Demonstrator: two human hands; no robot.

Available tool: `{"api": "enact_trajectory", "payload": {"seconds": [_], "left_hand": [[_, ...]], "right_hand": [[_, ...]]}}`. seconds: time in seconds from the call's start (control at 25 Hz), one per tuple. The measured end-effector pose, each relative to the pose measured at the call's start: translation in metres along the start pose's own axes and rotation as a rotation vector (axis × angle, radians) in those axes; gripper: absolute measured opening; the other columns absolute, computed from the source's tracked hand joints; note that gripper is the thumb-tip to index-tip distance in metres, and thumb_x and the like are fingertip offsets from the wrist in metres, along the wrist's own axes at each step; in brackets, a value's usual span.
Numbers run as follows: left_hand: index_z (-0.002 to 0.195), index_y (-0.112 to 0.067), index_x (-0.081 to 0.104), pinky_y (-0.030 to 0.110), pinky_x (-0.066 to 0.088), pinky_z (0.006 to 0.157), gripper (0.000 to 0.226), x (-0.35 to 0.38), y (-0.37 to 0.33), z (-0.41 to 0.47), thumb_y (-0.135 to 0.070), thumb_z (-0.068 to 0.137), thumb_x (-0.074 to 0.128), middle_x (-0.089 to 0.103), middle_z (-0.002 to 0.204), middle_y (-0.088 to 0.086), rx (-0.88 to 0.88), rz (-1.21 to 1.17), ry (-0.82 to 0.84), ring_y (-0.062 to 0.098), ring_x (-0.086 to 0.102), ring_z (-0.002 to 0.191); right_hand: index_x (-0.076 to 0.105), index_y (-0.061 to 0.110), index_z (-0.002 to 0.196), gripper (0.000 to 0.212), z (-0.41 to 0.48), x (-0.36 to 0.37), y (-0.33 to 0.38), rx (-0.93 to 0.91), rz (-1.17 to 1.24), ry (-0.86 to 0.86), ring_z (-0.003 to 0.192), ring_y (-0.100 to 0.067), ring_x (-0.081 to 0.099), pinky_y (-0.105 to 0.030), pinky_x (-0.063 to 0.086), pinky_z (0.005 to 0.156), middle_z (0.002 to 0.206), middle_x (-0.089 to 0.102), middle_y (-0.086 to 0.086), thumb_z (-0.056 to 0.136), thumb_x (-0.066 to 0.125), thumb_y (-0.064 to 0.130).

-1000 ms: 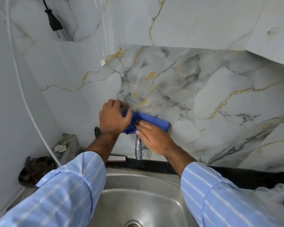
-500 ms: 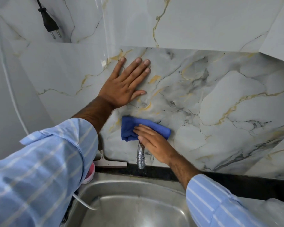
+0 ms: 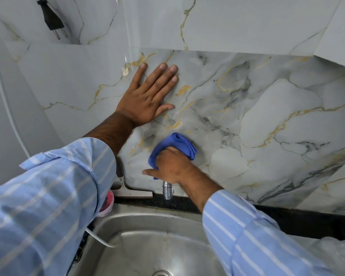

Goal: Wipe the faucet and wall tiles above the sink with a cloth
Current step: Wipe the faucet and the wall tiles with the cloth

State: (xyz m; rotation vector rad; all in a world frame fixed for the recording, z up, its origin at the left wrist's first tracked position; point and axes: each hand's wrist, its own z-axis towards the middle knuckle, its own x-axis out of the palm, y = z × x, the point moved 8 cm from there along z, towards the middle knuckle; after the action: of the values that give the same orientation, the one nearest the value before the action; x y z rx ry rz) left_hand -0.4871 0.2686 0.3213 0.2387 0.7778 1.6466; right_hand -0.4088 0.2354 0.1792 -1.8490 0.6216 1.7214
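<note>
A blue cloth (image 3: 175,143) is bunched over the top of the chrome faucet (image 3: 167,190), and my right hand (image 3: 172,166) is closed around it there. Only the faucet's spout shows, poking out below that hand. My left hand (image 3: 147,96) lies flat on the marble-patterned wall tiles (image 3: 267,116) above and left of the cloth, fingers spread, holding nothing. The steel sink (image 3: 147,236) sits directly beneath the faucet.
A squeegee (image 3: 131,193) rests on the black counter ledge (image 3: 307,218) left of the faucet, beside a pink round container (image 3: 107,204). A black plug (image 3: 52,18) hangs at the top left. A white cord (image 3: 100,239) runs into the sink's left edge.
My left hand let go of the cloth and went up flat onto the tiles. My right hand then bunched the cloth and closed around it over the faucet top.
</note>
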Motion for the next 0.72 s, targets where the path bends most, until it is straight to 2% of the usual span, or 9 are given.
{"api": "enact_trajectory", "payload": {"seconds": [0.08, 0.16, 0.28, 0.36, 0.44, 0.52, 0.6, 0.64, 0.72], "left_hand": [[0.167, -0.009, 0.028, 0.062, 0.026, 0.125, 0.079, -0.002, 0.000, 0.000, -0.061, 0.111, 0.044, 0.028, 0.173, 0.012, 0.002, -0.010, 0.003, 0.032, 0.030, 0.160], [0.167, -0.009, 0.028, 0.062, 0.028, 0.125, 0.078, -0.001, 0.001, 0.000, -0.060, 0.111, 0.044, 0.028, 0.173, 0.012, -0.001, 0.000, 0.004, 0.032, 0.030, 0.160], [0.168, -0.009, 0.027, 0.062, 0.026, 0.126, 0.079, -0.002, 0.000, 0.000, -0.060, 0.111, 0.045, 0.027, 0.174, 0.012, -0.006, 0.010, -0.009, 0.032, 0.028, 0.160], [0.168, -0.009, 0.026, 0.062, 0.025, 0.126, 0.079, -0.001, -0.001, -0.001, -0.060, 0.111, 0.044, 0.027, 0.174, 0.012, -0.006, 0.005, -0.008, 0.032, 0.028, 0.161], [0.168, -0.009, 0.024, 0.062, 0.023, 0.127, 0.080, 0.001, -0.001, 0.000, -0.060, 0.111, 0.044, 0.025, 0.174, 0.013, -0.002, 0.010, 0.000, 0.032, 0.026, 0.161], [0.169, -0.009, 0.023, 0.061, 0.021, 0.127, 0.080, 0.001, 0.000, 0.000, -0.060, 0.111, 0.044, 0.024, 0.174, 0.013, 0.000, 0.006, 0.001, 0.032, 0.025, 0.161], [0.169, -0.009, 0.024, 0.062, 0.021, 0.127, 0.080, 0.002, 0.000, -0.002, -0.060, 0.111, 0.044, 0.025, 0.174, 0.013, -0.005, 0.000, 0.002, 0.032, 0.026, 0.161], [0.168, -0.008, 0.024, 0.062, 0.022, 0.127, 0.080, 0.003, 0.001, -0.003, -0.060, 0.111, 0.044, 0.025, 0.174, 0.013, -0.007, -0.001, 0.006, 0.033, 0.026, 0.161], [0.168, -0.009, 0.026, 0.062, 0.022, 0.127, 0.079, 0.003, 0.000, -0.003, -0.060, 0.111, 0.043, 0.026, 0.174, 0.013, -0.010, -0.007, 0.012, 0.033, 0.027, 0.161]], "right_hand": [[0.069, 0.007, 0.093, 0.078, 0.001, 0.006, 0.007, 0.020, -0.108, 0.048, 0.112, -0.029, 0.058, -0.038, 0.033, 0.108, 0.100, 0.068, -0.014, 0.090, 0.032, 0.075], [0.067, 0.007, 0.114, 0.075, -0.006, 0.006, 0.000, 0.018, 0.046, -0.044, 0.125, -0.026, 0.050, -0.036, 0.029, 0.114, 0.126, 0.063, -0.009, 0.091, 0.038, 0.073], [0.059, 0.010, 0.135, 0.064, -0.024, 0.009, -0.020, 0.012, 0.571, -0.169, 0.136, -0.018, 0.044, -0.033, 0.032, 0.116, 0.145, 0.053, -0.001, 0.094, 0.050, 0.058], [0.056, 0.013, 0.141, 0.053, -0.036, 0.019, -0.031, 0.069, 0.979, -0.233, 0.138, -0.009, 0.043, -0.027, 0.031, 0.117, 0.150, 0.049, 0.003, 0.099, 0.054, 0.044], [0.065, 0.011, 0.132, 0.037, -0.045, 0.022, -0.044, 0.158, 1.172, -0.414, 0.127, -0.007, 0.056, -0.023, 0.040, 0.111, 0.138, 0.062, 0.002, 0.102, 0.054, 0.030], [0.076, 0.008, 0.110, 0.025, -0.048, 0.025, -0.058, 0.344, 1.276, -0.590, 0.098, -0.014, 0.070, -0.024, 0.055, 0.088, 0.107, 0.076, -0.003, 0.099, 0.059, 0.023], [0.078, 0.008, 0.085, 0.021, -0.050, 0.034, -0.068, 0.618, 1.328, -0.684, 0.072, -0.022, 0.070, -0.030, 0.056, 0.064, 0.078, 0.076, -0.004, 0.090, 0.071, 0.027], [0.076, 0.009, 0.078, 0.023, -0.050, 0.044, -0.070, 0.761, 1.412, -0.658, 0.069, -0.023, 0.069, -0.031, 0.055, 0.061, 0.073, 0.074, -0.004, 0.085, 0.076, 0.030], [0.074, 0.008, 0.085, 0.029, -0.040, 0.071, -0.058, 0.935, 1.785, -0.439, 0.079, -0.029, 0.070, -0.041, 0.061, 0.074, 0.083, 0.073, -0.009, 0.081, 0.079, 0.036]]}}
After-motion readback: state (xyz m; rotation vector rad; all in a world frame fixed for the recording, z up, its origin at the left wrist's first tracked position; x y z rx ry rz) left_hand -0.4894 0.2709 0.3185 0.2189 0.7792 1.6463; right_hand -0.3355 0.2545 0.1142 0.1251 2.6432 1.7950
